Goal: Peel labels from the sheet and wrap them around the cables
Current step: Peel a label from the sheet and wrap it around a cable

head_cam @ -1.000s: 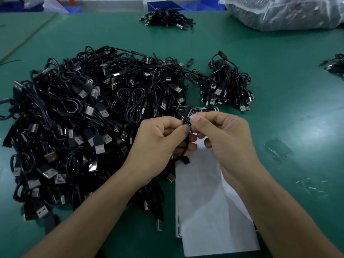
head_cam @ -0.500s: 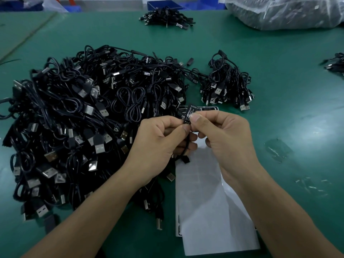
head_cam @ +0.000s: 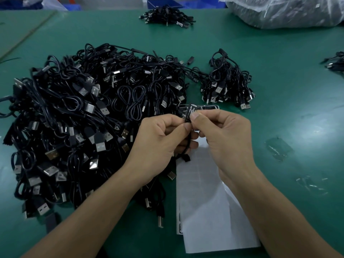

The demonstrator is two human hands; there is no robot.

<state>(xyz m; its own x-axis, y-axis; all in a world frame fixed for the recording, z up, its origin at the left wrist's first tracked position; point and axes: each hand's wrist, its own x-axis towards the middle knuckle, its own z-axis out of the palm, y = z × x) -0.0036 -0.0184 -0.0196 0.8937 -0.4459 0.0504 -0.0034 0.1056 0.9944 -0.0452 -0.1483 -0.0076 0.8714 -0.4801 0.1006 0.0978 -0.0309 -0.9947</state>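
1. Label sheet point(head_cam: 208, 202): a white backing strip lying flat on the bench point(head_cam: 288, 112) at near centre, running away under the hands. Its far end shows beyond the knuckles with a row of black labels still on it.
2. Left hand point(head_cam: 160, 144): fingers curled. Thumb and forefinger pinch the cable point(head_cam: 186, 150), a thin black lead that hangs below the fist to a small black plug just above the sheet.
3. Right hand point(head_cam: 223, 138): fingers curled. Thumb and forefinger pinch the black label point(head_cam: 190, 113) at the point where it meets the cable, thumb tip touching the left thumb tip.
4. The black label stands up from the pinch, tilted slightly right. White print runs along its length and appears to end in "TROLLER" with a small mark after it. The smaller lines are unreadable.
5. Compared with one second ago, both hands, the label and the cable sit in practically the same pose and place.
6. Clear film scraps point(head_cam: 279, 148): on the bench, right of the hands.
7. Large heap of USB cables point(head_cam: 83, 118): black, with silver plugs, left of the hands.
8. Smaller heap point(head_cam: 227, 84): beyond the hands, right of the large heap.
9. Far bundle of cables point(head_cam: 165, 15): far centre of the bench.
10. Clear plastic bag point(head_cam: 288, 12): far right, with dark contents.
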